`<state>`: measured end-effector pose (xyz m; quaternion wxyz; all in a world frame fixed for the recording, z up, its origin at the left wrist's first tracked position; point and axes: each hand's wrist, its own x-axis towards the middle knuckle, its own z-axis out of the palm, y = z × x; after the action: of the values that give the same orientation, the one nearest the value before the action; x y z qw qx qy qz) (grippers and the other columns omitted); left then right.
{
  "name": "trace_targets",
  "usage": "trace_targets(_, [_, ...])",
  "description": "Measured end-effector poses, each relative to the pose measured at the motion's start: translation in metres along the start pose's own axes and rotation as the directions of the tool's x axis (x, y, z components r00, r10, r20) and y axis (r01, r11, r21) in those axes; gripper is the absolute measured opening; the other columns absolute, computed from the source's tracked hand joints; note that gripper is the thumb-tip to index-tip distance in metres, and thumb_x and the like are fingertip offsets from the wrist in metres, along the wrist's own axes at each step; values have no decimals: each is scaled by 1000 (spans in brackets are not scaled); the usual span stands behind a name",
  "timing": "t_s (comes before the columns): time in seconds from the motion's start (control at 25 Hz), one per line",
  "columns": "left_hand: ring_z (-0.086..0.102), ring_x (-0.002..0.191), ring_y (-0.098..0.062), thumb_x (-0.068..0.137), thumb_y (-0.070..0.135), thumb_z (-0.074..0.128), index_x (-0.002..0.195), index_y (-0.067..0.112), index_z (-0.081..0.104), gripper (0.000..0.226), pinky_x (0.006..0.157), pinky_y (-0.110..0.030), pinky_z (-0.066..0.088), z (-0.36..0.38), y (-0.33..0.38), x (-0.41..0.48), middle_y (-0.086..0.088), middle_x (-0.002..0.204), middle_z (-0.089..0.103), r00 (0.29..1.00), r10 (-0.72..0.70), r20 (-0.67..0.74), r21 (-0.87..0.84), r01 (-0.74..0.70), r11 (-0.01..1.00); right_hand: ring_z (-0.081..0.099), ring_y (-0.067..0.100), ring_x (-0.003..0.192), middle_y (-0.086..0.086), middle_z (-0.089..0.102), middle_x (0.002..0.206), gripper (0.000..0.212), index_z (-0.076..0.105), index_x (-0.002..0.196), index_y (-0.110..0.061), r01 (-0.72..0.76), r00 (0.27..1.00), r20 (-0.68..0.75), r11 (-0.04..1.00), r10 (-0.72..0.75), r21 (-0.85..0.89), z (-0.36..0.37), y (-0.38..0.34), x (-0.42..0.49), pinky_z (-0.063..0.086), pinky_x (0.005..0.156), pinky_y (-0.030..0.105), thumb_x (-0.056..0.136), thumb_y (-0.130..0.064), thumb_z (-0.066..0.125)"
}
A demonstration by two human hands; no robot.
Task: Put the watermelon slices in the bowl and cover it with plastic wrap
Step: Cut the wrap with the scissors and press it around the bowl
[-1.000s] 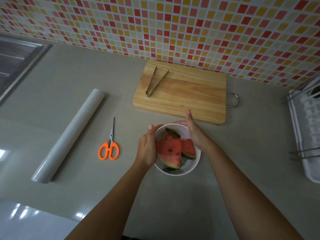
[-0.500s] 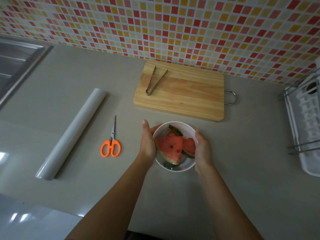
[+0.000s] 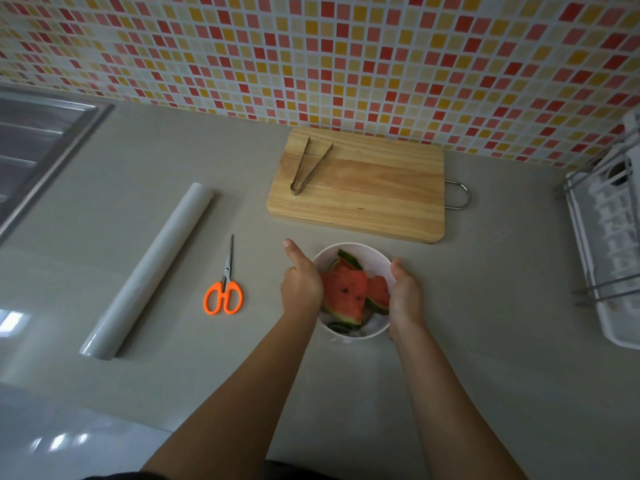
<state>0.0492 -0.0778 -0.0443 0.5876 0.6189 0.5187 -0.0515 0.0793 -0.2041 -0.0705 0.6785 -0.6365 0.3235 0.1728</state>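
cupping bowl between both hands

Watermelon slices in white bowl
Plastic wrap roll lying well left on counter, bowl uncovered.

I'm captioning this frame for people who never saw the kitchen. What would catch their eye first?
Red watermelon slices in a white bowl at the centre, left hand and right hand cupping its sides. Left of it lie orange scissors and a plastic wrap roll; behind it, tongs on a cutting board.
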Motion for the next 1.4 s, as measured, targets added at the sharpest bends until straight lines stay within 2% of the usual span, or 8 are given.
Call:
trace_targets(0.12, [40,131,-37,83,74,2,138,7,45,97,109,-47,27,-4,1,3,-19,141,46,1000,-16,-3,-27,16,1000,64,19,79,2,67,82,30,63,78,-19,-20,1000,-3,1000,20,13,1,1,-1,49,76,32,92,-41,46])
trace_targets(0.32, [57,115,-28,85,74,3,124,18,61,89,106,-45,39,-8,-12,-4,-11,122,65,955,35,294,-243,40,969,62,20,85,4,66,90,31,62,83,-20,-33,999,-8,999,33,32,-1,4,0,47,86,35,93,-41,42])
trace_targets(0.52, [37,135,-23,89,69,11,145,29,34,72,113,-41,26,-4,-22,-7,-3,149,39,977,80,199,-358,-3,934,64,22,89,8,68,97,39,64,103,-13,-18,1000,-20,998,19,52,5,3,-3,48,78,32,95,-42,40])
trace_targets(0.72, [26,137,-27,95,57,9,144,28,33,61,113,-44,15,-27,-23,7,-8,149,32,941,307,-144,137,-288,948,59,11,75,7,64,96,36,61,98,-15,85,994,-78,996,-83,20,10,5,-11,45,64,24,98,-38,33])
trace_targets(0.96, [64,89,-18,96,57,14,95,18,67,67,74,-29,43,-48,-47,-3,-6,97,71,928,334,164,-171,-307,936,60,14,91,4,61,109,41,58,113,-12,100,981,-180,980,-69,172,8,27,-31,45,81,26,100,-38,28])
trace_targets(1.2, [66,94,-6,96,56,1,106,27,68,74,81,-25,48,-45,-8,11,3,99,73,854,349,386,-71,-350,934,55,25,108,13,60,110,38,60,103,-8,155,972,-180,988,-154,-7,0,55,-43,43,95,38,99,-29,29])
trace_targets(1.32, [54,117,-27,99,51,7,128,12,56,70,99,-37,38,-49,9,23,-11,125,60,910,379,167,-77,-371,925,47,30,127,15,52,134,60,50,130,-7,82,994,-57,972,-96,-220,-15,56,-40,34,109,45,97,-48,21])
trace_targets(1.4, [61,101,-28,99,51,15,104,12,67,66,91,-38,42,-59,6,25,-11,108,67,939,339,53,-13,-339,941,52,31,119,18,55,130,45,53,124,-7,218,962,-92,927,-257,-306,-26,42,-36,38,105,46,99,-35,28])
